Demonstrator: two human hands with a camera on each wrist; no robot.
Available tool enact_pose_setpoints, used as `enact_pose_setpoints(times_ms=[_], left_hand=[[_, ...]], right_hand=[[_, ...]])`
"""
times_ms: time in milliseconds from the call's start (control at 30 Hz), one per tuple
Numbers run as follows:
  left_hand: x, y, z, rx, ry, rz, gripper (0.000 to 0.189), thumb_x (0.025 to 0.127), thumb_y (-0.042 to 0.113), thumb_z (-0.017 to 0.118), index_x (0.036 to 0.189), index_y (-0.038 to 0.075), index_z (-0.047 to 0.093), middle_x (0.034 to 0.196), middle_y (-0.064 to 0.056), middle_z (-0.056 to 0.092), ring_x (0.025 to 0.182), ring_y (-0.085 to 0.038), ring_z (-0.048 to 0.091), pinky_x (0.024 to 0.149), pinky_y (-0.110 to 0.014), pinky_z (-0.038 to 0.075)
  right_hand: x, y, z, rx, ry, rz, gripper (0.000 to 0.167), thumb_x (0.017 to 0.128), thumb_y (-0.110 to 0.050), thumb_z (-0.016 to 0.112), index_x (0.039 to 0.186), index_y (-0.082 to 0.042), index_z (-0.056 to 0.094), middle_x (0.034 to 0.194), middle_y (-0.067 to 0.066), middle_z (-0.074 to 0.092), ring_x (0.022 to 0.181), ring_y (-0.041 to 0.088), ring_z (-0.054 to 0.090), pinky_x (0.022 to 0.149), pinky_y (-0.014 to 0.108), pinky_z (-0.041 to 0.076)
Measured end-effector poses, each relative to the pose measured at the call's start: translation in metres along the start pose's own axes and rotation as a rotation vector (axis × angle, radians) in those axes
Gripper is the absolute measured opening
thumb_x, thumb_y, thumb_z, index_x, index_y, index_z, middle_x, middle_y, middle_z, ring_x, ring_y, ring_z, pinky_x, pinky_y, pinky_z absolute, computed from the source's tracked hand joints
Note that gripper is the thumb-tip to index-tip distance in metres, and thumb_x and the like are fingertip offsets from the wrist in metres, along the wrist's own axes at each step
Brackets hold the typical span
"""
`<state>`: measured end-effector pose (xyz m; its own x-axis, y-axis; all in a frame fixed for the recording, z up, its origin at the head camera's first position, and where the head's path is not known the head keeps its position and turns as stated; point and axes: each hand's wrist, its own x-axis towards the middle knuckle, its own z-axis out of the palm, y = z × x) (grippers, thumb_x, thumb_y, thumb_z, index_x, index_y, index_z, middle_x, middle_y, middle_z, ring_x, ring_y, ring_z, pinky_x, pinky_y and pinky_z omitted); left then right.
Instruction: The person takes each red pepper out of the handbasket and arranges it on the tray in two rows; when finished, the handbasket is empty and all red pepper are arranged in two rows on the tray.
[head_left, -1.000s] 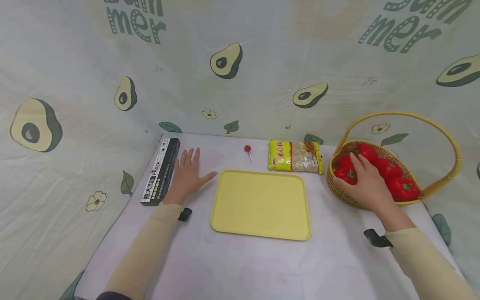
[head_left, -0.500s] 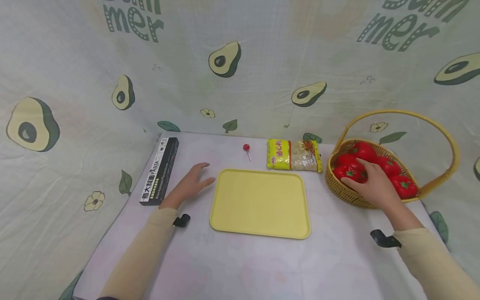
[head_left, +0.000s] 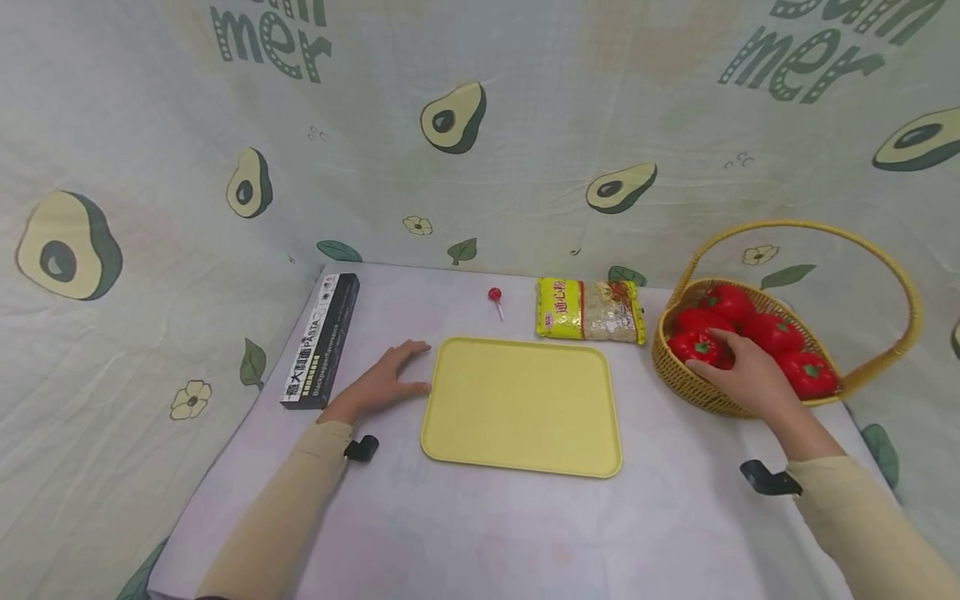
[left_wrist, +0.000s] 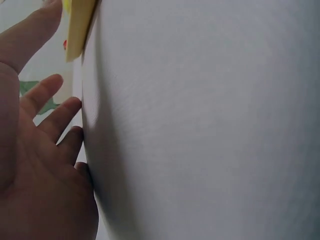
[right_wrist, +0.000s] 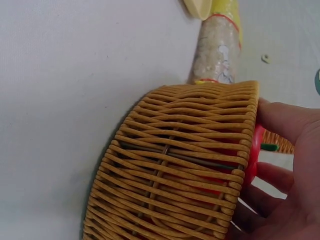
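Observation:
A wicker basket (head_left: 690,392) with a tall handle stands at the right of the head view, holding several red bell peppers (head_left: 772,333). My right hand (head_left: 753,379) reaches over its near rim, thumb and fingers bent around the front-left red bell pepper (head_left: 696,345). In the right wrist view the basket wall hides most of that pepper; its green stem (right_wrist: 269,147) shows between thumb and fingers. Beside the left edge of a yellow tray (head_left: 521,408), my left hand (head_left: 378,383) rests low over the table with relaxed fingers, holding nothing. Its thumb tip is close to the tray's edge.
A black and white pasta box (head_left: 321,342) lies at the left table edge. Behind the tray are a red lollipop (head_left: 495,296) and a yellow bag of macaroni (head_left: 590,311). A printed cloth (head_left: 525,150) hangs behind the table.
My left hand has come off the pasta box's side and turned toward the tray, its fingers drawing in. My right hand has shifted slightly right and closed around the front-left pepper.

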<state>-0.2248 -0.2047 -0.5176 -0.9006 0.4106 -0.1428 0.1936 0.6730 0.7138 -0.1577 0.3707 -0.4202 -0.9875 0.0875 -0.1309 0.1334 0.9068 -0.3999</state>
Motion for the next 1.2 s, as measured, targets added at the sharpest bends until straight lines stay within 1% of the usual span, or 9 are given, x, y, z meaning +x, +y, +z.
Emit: enact_pose_setpoints(times_ms=[133, 333, 567, 733, 900, 1033, 1200], left_hand=[[0.001, -0.002, 0.001, 0.042, -0.03, 0.047, 0.089, 0.086, 0.052, 0.078, 0.159, 0.022, 0.036, 0.166, -0.005, 0.028, 0.157, -0.029, 0.009, 0.126, -0.05, 0.0], [0.001, -0.001, -0.001, 0.11, -0.044, 0.102, 0.091, 0.088, 0.051, 0.076, 0.161, 0.017, 0.033, 0.167, -0.008, 0.026, 0.156, -0.031, 0.009, 0.126, -0.05, -0.003], [0.0, 0.003, -0.001, 0.138, -0.065, 0.115, 0.087, 0.089, 0.053, 0.073, 0.161, 0.021, 0.034, 0.169, -0.007, 0.021, 0.157, -0.031, 0.005, 0.125, -0.051, -0.006], [0.0, 0.006, 0.001, 0.162, -0.067, 0.125, 0.084, 0.091, 0.051, 0.072, 0.16, 0.02, 0.035, 0.169, -0.008, 0.019, 0.157, -0.031, 0.004, 0.125, -0.051, -0.007], [-0.002, 0.009, 0.0, 0.162, -0.068, 0.123, 0.084, 0.091, 0.05, 0.072, 0.16, 0.02, 0.035, 0.169, -0.01, 0.019, 0.157, -0.033, 0.003, 0.124, -0.053, -0.007], [-0.002, 0.008, 0.0, 0.158, -0.066, 0.135, 0.082, 0.092, 0.047, 0.072, 0.16, 0.018, 0.035, 0.169, -0.012, 0.019, 0.156, -0.035, 0.003, 0.124, -0.055, -0.007], [-0.001, 0.006, 0.001, 0.166, -0.065, 0.143, 0.082, 0.092, 0.048, 0.071, 0.16, 0.018, 0.035, 0.169, -0.012, 0.018, 0.157, -0.035, 0.003, 0.124, -0.055, -0.007]], right_hand=[[0.0, 0.0, 0.0, -0.001, -0.001, -0.005, 0.096, 0.094, -0.057, 0.065, 0.156, 0.006, 0.026, 0.145, 0.042, 0.033, 0.127, 0.061, 0.034, 0.097, 0.078, 0.038], [0.001, -0.002, 0.0, -0.008, 0.025, -0.013, 0.094, 0.093, -0.053, 0.069, 0.154, 0.007, 0.03, 0.143, 0.041, 0.036, 0.125, 0.06, 0.036, 0.096, 0.077, 0.041], [0.0, -0.004, 0.003, 0.002, 0.05, -0.018, 0.092, 0.092, -0.051, 0.071, 0.152, 0.007, 0.033, 0.141, 0.039, 0.039, 0.123, 0.058, 0.038, 0.093, 0.076, 0.044], [0.0, -0.005, 0.004, 0.021, 0.076, -0.014, 0.091, 0.092, -0.054, 0.068, 0.152, 0.006, 0.033, 0.143, 0.039, 0.038, 0.124, 0.058, 0.038, 0.095, 0.076, 0.042], [0.0, -0.009, 0.004, 0.04, 0.103, -0.013, 0.089, 0.093, -0.053, 0.067, 0.152, 0.005, 0.034, 0.143, 0.038, 0.038, 0.125, 0.057, 0.037, 0.096, 0.076, 0.041], [0.0, -0.011, 0.005, 0.048, 0.132, -0.022, 0.086, 0.095, -0.05, 0.067, 0.152, 0.004, 0.035, 0.143, 0.037, 0.037, 0.127, 0.056, 0.036, 0.098, 0.077, 0.04], [-0.001, -0.014, 0.005, 0.054, 0.181, -0.023, 0.08, 0.095, -0.044, 0.068, 0.153, 0.001, 0.035, 0.144, 0.035, 0.034, 0.128, 0.055, 0.034, 0.096, 0.077, 0.04]])
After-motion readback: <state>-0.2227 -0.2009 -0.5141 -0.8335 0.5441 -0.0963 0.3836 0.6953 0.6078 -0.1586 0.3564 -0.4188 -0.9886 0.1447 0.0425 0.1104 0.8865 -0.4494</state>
